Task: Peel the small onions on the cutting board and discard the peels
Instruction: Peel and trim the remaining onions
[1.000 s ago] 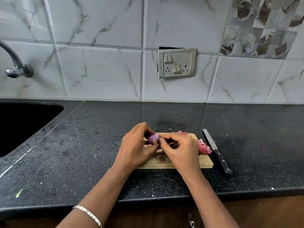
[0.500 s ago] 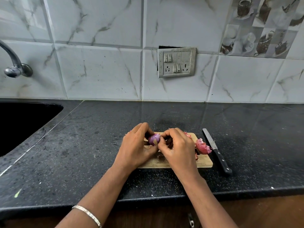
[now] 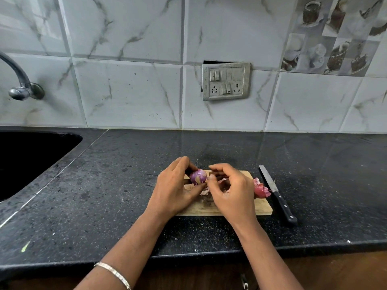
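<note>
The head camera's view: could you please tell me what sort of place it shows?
Most likely a home kitchen: a dark stone countertop with a sink and wall tap, plus a wooden cutting board and knife.

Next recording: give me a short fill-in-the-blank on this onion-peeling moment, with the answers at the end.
1. The left hand holds a small purple ____ over the cutting board.
2. The knife lies on the counter, to the ____ of the cutting board.
3. The bracelet is worn on the ____ wrist.

Missing words: onion; right; left.
</note>
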Demonstrator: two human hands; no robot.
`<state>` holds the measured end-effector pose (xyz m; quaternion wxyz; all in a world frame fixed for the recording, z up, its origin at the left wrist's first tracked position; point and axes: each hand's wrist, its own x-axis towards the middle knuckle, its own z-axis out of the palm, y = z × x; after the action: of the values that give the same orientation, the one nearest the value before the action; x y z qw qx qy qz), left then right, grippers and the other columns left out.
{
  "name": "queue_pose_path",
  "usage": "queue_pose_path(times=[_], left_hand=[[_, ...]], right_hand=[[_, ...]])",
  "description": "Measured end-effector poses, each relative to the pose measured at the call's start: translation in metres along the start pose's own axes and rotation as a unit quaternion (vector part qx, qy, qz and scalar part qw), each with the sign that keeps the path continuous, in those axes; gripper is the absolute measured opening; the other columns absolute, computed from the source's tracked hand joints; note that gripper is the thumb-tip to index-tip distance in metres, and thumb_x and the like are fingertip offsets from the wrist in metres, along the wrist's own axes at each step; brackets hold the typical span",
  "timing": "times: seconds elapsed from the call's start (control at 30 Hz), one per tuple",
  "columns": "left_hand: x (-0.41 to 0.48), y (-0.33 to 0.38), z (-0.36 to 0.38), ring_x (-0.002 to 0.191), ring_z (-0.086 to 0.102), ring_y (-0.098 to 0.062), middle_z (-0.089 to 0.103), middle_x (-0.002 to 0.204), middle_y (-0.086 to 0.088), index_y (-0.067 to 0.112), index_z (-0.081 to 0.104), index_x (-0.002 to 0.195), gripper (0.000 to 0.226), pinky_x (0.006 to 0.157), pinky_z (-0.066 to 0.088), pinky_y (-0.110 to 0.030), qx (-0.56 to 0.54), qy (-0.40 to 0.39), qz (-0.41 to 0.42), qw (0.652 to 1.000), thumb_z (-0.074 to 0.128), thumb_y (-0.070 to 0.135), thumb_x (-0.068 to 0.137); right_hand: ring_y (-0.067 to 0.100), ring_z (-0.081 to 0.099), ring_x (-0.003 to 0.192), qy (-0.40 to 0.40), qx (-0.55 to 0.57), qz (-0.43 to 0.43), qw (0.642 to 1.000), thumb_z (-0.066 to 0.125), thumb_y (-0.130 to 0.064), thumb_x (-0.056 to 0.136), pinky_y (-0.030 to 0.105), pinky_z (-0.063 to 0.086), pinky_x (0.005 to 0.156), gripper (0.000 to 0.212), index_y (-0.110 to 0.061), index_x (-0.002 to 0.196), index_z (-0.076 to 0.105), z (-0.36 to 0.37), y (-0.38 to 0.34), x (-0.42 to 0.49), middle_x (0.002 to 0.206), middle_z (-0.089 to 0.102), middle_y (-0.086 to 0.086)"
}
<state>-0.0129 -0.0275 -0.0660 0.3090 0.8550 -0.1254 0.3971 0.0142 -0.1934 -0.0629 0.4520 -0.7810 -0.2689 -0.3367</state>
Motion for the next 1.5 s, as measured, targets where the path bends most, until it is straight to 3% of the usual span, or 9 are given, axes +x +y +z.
queue_pose_path(times=[0.17, 0.33, 0.57, 0.73, 0.9, 1.1, 1.33, 1.5], left_hand=[[0.0002, 0.0004, -0.0004, 0.086, 0.061, -0.006, 0.063, 0.095, 0.012, 0.019, 0.059, 0.097, 0.028, 0.071, 0.058, -0.034, -0.012, -0.004, 0.014, 1.000, 0.079, 0.030, 0.079], [-0.0003, -0.0005, -0.0010, 0.087, 0.062, -0.008, 0.064, 0.097, 0.009, 0.017, 0.062, 0.098, 0.033, 0.072, 0.055, -0.014, -0.026, -0.008, 0.015, 1.000, 0.086, 0.024, 0.078], [-0.0010, -0.0016, -0.0003, 0.085, 0.063, -0.006, 0.065, 0.092, 0.013, 0.019, 0.063, 0.097, 0.029, 0.070, 0.058, -0.035, -0.017, -0.017, 0.019, 1.000, 0.082, 0.030, 0.080], [-0.0013, -0.0012, 0.0002, 0.084, 0.063, -0.006, 0.065, 0.093, 0.013, 0.018, 0.063, 0.098, 0.029, 0.068, 0.059, -0.033, -0.020, -0.015, 0.016, 1.000, 0.082, 0.031, 0.080], [-0.0004, -0.0023, 0.0005, 0.085, 0.063, -0.007, 0.065, 0.094, 0.012, 0.019, 0.061, 0.099, 0.028, 0.072, 0.057, -0.037, 0.002, -0.007, 0.009, 1.000, 0.077, 0.034, 0.080], [-0.0012, -0.0019, 0.0015, 0.083, 0.063, -0.009, 0.064, 0.094, 0.013, 0.021, 0.061, 0.097, 0.027, 0.072, 0.058, -0.039, 0.009, -0.015, 0.002, 1.000, 0.070, 0.039, 0.080], [-0.0024, -0.0007, 0.0004, 0.081, 0.064, -0.007, 0.064, 0.090, 0.014, 0.022, 0.061, 0.095, 0.023, 0.071, 0.058, -0.040, 0.009, -0.020, -0.003, 1.000, 0.070, 0.035, 0.078], [-0.0014, 0.0020, -0.0005, 0.083, 0.064, -0.005, 0.064, 0.092, 0.014, 0.023, 0.061, 0.096, 0.025, 0.071, 0.058, -0.037, -0.006, -0.020, 0.003, 1.000, 0.074, 0.038, 0.081]], right_hand=[[-0.002, 0.068, 0.086, -0.015, 0.015, -0.025, 0.999, 0.077, -0.014, 0.085, 0.015, 0.053, 0.074, 0.019, -0.017, 0.104, 0.080, 0.0010, 0.0026, 0.0006, 0.094, 0.076, -0.012], [-0.005, 0.067, 0.089, -0.028, 0.062, -0.009, 0.998, 0.078, -0.007, 0.085, 0.009, 0.050, 0.077, 0.018, -0.014, 0.101, 0.082, -0.0003, 0.0055, 0.0010, 0.092, 0.076, -0.009], [0.001, 0.068, 0.077, -0.014, 0.052, -0.015, 0.998, 0.076, -0.006, 0.083, 0.018, 0.053, 0.068, 0.015, -0.016, 0.092, 0.082, -0.0003, 0.0057, 0.0022, 0.082, 0.075, -0.011], [0.005, 0.068, 0.073, -0.004, 0.038, 0.007, 0.999, 0.076, -0.007, 0.084, 0.033, 0.056, 0.064, 0.009, -0.015, 0.085, 0.079, 0.0019, 0.0078, 0.0016, 0.078, 0.073, -0.013], [0.001, 0.070, 0.077, -0.020, 0.053, -0.015, 0.998, 0.078, -0.007, 0.083, 0.025, 0.058, 0.065, 0.016, -0.016, 0.096, 0.080, 0.0002, 0.0001, 0.0000, 0.086, 0.075, -0.013], [0.000, 0.066, 0.076, -0.015, 0.001, -0.044, 0.999, 0.080, -0.007, 0.080, 0.012, 0.050, 0.070, 0.017, -0.018, 0.093, 0.082, 0.0011, 0.0023, 0.0009, 0.083, 0.075, -0.011], [0.011, 0.060, 0.066, 0.001, -0.111, -0.084, 0.990, 0.079, -0.015, 0.081, 0.023, 0.045, 0.063, 0.008, -0.015, 0.084, 0.073, 0.0055, -0.0002, -0.0011, 0.077, 0.067, -0.006], [0.013, 0.059, 0.071, 0.007, -0.094, -0.053, 0.994, 0.063, -0.025, 0.088, 0.028, 0.048, 0.063, 0.013, -0.013, 0.085, 0.068, 0.0045, 0.0017, -0.0002, 0.081, 0.064, -0.005]])
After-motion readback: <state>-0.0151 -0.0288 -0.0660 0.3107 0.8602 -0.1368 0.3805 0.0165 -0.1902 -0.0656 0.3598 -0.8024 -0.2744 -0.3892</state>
